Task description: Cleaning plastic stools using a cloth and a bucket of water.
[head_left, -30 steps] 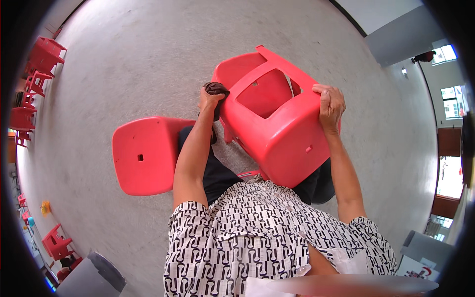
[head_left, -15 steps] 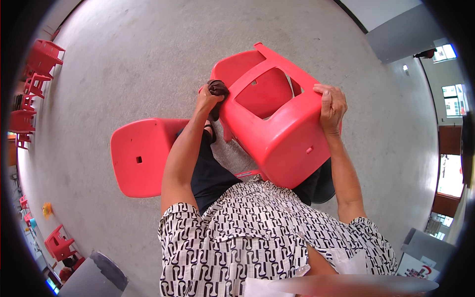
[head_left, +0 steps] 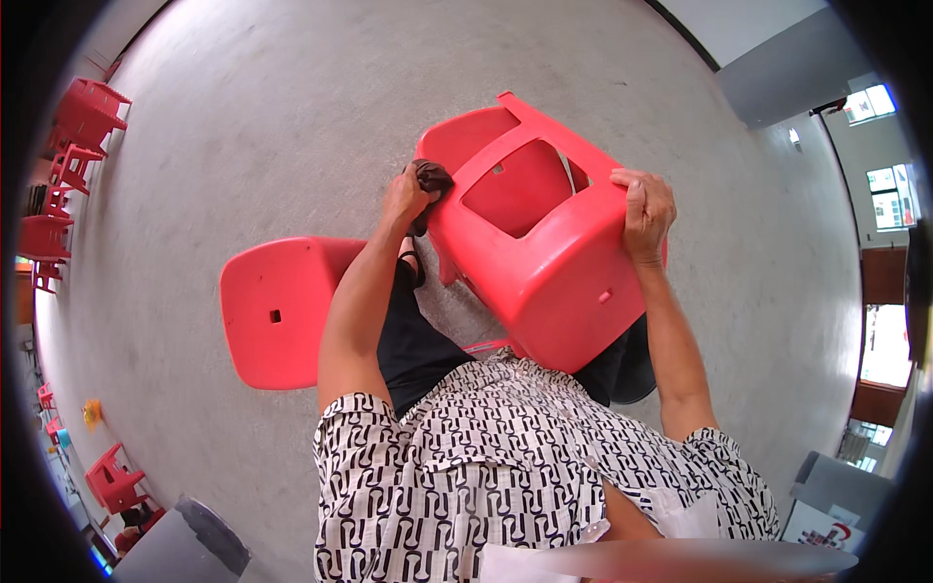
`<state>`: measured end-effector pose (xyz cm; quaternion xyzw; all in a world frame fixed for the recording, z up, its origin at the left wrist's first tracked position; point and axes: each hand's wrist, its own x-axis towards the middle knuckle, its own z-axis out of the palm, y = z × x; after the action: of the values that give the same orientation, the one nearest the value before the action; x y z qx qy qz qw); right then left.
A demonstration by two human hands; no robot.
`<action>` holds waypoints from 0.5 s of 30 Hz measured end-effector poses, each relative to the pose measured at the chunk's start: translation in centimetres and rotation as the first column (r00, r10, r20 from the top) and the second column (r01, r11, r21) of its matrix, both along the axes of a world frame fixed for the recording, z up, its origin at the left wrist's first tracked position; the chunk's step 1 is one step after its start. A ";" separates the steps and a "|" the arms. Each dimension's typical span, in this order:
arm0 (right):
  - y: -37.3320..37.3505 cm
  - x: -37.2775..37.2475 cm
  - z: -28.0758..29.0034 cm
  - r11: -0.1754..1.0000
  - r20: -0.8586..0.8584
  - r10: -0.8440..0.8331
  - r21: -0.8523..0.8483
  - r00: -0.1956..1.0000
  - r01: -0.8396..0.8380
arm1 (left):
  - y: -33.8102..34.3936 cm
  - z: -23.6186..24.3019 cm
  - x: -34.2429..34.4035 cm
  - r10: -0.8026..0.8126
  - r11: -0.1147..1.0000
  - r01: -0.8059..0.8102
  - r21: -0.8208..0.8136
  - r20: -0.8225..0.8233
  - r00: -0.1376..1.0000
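Note:
A red plastic stool (head_left: 559, 277) is tipped over in front of my body, its seat toward me and its legs pointing away. My left hand (head_left: 406, 199) is closed on a crumpled dark brown cloth (head_left: 433, 179), which presses against the stool's left leg edge. On the other side my right hand (head_left: 645, 209) grips the stool's right edge, fingers curled over the rim. Behind the tipped stool, partly hidden by it, is another red stool (head_left: 520, 189). A further red stool (head_left: 277, 316) stands on the floor left of my left forearm.
Several red stools (head_left: 87, 117) are stacked along the far left edge. A red chair (head_left: 115, 481) stands at the lower left near a grey surface (head_left: 180, 544). Grey concrete floor (head_left: 292, 117) surrounds me. A grey panel (head_left: 787, 73) lies at the upper right.
Very little differs. The hands keep their hold, and the tipped stool and cloth have shifted only slightly in view.

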<state>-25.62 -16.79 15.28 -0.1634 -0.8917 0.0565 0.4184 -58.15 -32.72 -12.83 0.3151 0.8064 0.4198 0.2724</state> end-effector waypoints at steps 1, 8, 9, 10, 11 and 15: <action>-0.2 0.0 0.4 1.000 0.003 -0.003 0.009 1.000 0.003 | -0.4 -0.2 0.1 -0.001 1.000 0.001 -0.011 -0.007 1.000; -0.1 0.3 0.3 1.000 0.016 -0.007 0.028 1.000 0.007 | -0.3 -0.5 0.3 -0.041 0.998 0.037 -0.055 -0.071 0.997; -0.1 0.4 0.3 1.000 0.017 -0.010 0.030 1.000 0.009 | -0.1 -0.5 0.3 -0.050 0.997 0.045 -0.058 -0.079 0.996; -0.1 0.4 0.3 0.999 0.012 -0.009 0.032 1.000 0.008 | 0.2 -0.6 0.4 -0.054 0.997 0.049 -0.055 -0.078 0.996; -0.1 0.5 0.3 0.999 0.007 -0.009 0.036 1.000 0.009 | 0.5 -0.6 0.6 -0.038 0.997 0.028 -0.067 -0.158 0.987; -0.1 0.6 0.3 0.999 0.027 -0.037 0.022 0.999 0.037 | 1.6 -2.2 0.5 0.030 0.998 -0.041 -0.051 -0.215 0.976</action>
<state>-25.03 -16.93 15.57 -0.1760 -0.8947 0.0367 0.4090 -57.61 -31.16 -15.02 0.3365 0.8478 0.3659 0.1848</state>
